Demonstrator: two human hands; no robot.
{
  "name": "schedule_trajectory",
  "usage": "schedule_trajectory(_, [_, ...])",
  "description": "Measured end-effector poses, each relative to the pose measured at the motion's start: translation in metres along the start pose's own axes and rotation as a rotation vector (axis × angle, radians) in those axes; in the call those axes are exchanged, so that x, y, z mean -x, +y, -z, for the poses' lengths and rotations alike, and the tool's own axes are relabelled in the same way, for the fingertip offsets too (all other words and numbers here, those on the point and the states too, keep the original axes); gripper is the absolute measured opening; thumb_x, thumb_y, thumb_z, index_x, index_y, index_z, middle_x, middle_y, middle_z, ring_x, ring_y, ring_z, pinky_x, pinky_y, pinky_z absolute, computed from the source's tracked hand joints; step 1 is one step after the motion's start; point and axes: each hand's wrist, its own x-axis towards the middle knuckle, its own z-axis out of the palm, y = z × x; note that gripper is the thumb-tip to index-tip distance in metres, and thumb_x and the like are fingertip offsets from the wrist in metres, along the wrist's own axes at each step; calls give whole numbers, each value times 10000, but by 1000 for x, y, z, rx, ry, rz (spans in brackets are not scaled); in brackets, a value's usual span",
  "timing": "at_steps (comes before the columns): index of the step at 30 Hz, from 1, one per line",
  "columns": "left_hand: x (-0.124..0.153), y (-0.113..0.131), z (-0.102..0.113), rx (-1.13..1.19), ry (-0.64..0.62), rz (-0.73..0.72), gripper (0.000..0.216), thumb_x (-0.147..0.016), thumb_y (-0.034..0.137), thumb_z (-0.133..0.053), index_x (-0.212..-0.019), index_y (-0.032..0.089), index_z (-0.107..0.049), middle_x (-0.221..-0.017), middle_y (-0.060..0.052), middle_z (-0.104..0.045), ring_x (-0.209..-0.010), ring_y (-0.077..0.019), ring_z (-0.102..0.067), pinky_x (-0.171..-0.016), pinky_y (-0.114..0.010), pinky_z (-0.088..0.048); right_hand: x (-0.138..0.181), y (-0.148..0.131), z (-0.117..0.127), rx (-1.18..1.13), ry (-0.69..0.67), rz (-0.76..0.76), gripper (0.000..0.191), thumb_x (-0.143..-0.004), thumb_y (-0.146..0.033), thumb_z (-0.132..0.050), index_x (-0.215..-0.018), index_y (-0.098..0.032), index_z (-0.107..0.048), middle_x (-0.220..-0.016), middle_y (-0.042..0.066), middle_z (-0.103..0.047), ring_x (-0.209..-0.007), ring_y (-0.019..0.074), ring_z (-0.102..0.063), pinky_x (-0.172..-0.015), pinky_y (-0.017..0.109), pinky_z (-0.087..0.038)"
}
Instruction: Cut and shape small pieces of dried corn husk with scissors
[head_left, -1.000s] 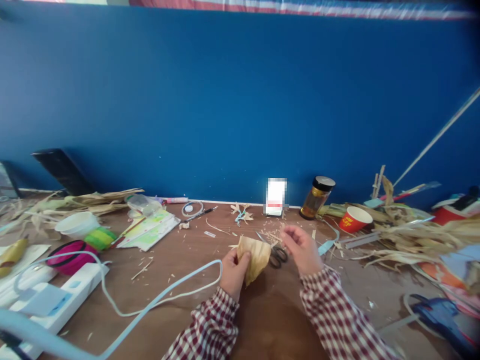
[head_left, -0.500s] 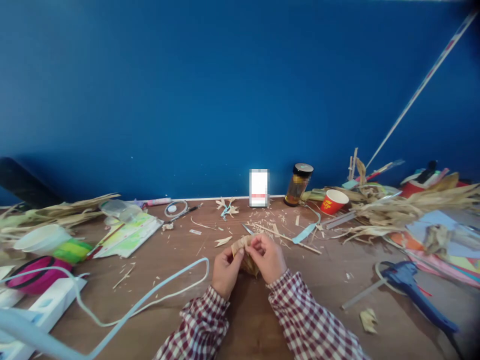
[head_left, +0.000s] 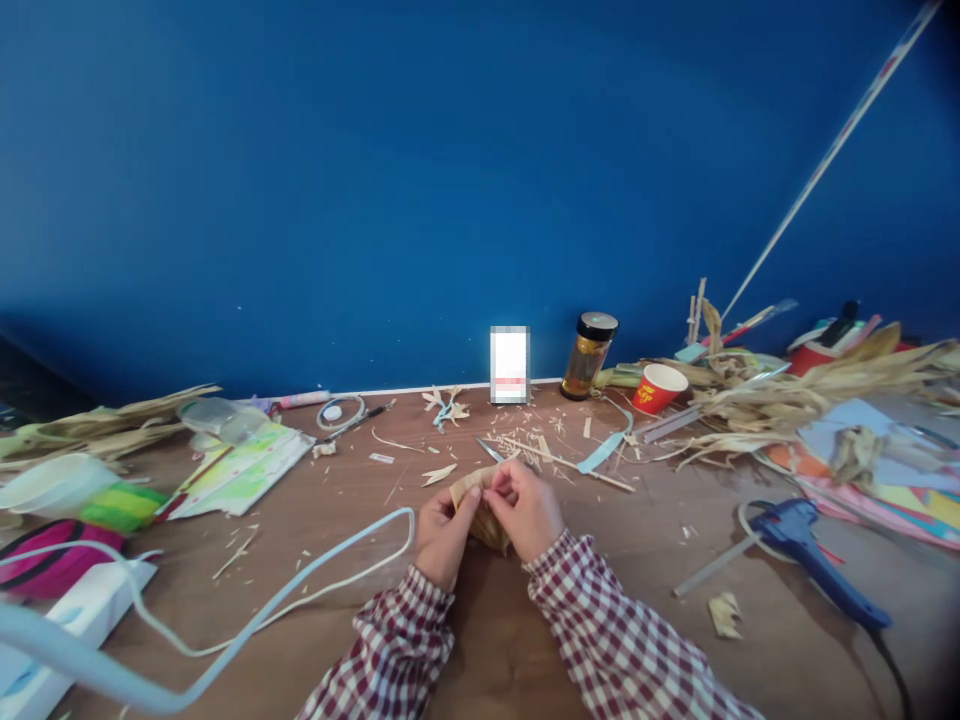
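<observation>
Between my two hands is a piece of dried corn husk (head_left: 489, 528), tan and gathered, its lower end hanging just above the table. My left hand (head_left: 444, 530) pinches its left edge between thumb and fingers. On the other side my right hand (head_left: 529, 510) grips the upper part with thumb and fingertips pressed together. Just beyond the fingers lies a pointed metal blade (head_left: 489, 449), its rear part hidden by my right hand. A loose husk sliver (head_left: 439, 474) rests on the table to the upper left of my hands.
At right lie a blue glue gun (head_left: 810, 555) and a husk scrap (head_left: 724, 615). A jar (head_left: 590, 358), a red paper cup (head_left: 660, 388) and piled husks (head_left: 757, 405) stand behind. Leftward are a pale blue cable (head_left: 300, 580), power strip (head_left: 97, 610) and pink pouch (head_left: 64, 560).
The whole view has shifted slightly, so things sit a little further left and higher. Both hands keep their pinch on the husk, with only small finger movement.
</observation>
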Motion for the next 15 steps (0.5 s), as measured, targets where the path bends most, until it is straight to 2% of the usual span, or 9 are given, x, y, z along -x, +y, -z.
schedule_trajectory(11, [4,6,-4,107,-25,30,239,-625,286,-718,-783,108,-703,-663,-56,-702,-577,-140,-621,-566,-219,-492,2,-1,-2,14,-3,-7,74,-732,-240,-558,-733,-212,-489,-636,-32,-580,-533,114,-551,-528,216,-424])
schedule_trajectory(15, [4,6,-5,101,25,34,243,-585,286,-743,-736,100,-705,-625,-53,-695,-529,-133,-607,-526,-215,-490,2,-3,-1,31,4,-8,78,-732,-240,-560,-723,-210,-489,-621,-33,-574,-529,115,-553,-527,216,-427])
